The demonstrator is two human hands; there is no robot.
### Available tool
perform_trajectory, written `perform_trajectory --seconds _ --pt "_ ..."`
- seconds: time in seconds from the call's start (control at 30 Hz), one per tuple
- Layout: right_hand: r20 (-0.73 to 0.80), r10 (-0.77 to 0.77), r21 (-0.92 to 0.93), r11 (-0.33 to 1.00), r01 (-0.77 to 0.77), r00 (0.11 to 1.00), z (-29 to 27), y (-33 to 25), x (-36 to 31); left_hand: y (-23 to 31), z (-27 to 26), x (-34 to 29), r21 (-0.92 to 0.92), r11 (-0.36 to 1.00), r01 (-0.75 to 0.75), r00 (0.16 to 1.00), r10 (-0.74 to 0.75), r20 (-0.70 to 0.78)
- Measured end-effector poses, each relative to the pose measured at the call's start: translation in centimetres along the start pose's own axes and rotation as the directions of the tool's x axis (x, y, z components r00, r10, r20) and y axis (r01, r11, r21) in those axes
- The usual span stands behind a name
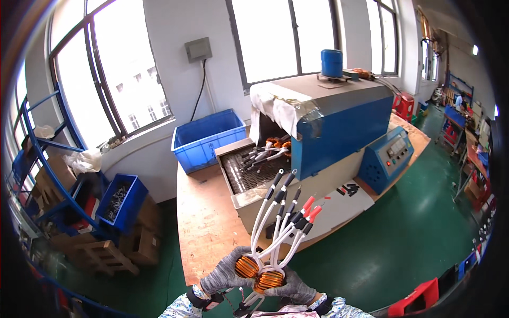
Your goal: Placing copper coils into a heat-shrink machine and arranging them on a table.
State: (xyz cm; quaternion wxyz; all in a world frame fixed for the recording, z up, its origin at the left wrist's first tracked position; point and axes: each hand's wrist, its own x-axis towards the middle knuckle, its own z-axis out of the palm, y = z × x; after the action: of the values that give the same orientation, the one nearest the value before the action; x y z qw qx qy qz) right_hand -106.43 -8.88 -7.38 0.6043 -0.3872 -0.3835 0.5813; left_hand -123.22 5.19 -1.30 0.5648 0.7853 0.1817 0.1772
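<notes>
Both my hands wear grey gloves. My left hand (225, 272) closes round a copper-wound toroidal coil (246, 267) at the lower middle. Beside it, my right hand (297, 288) grips a second copper-wound coil (269, 281). Several white-sleeved leads (258, 220) rise from the coils and fan out upward. Most carry black tubing near their ends, some tipped with ring terminals; two have red tubing (313, 213). More white leads hang below the coils, partly hidden by my hands.
A blue heating tunnel (342, 135) with a mesh conveyor (245, 177) stands on a wooden table (199, 222); more coils lie at its mouth. Behind is a blue crate (209, 153). Black tubing pieces (350, 189) lie near the control box (387, 161). A parts bin (132, 204) stands left.
</notes>
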Motion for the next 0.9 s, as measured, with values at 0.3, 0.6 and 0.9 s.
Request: perform_trajectory --seconds 0.3,0.6,0.9 --pt "-0.042 -0.076 -0.102 0.992 0.071 0.996 -0.7 2.1 9.7 -4.6 -7.2 4.4 -0.149 0.987 0.061 0.995 -0.073 -0.075" --pt "-0.237 -0.072 -0.057 0.997 0.061 0.969 0.2 0.7 18.8 -8.5 -17.1 11.0 -0.336 0.941 0.030 0.984 -0.086 -0.153" --pt "-0.380 0.065 0.084 0.996 -0.036 0.923 0.1 -1.6 25.2 -14.1 -26.8 19.1 -0.481 0.875 0.061 0.989 -0.117 -0.087"
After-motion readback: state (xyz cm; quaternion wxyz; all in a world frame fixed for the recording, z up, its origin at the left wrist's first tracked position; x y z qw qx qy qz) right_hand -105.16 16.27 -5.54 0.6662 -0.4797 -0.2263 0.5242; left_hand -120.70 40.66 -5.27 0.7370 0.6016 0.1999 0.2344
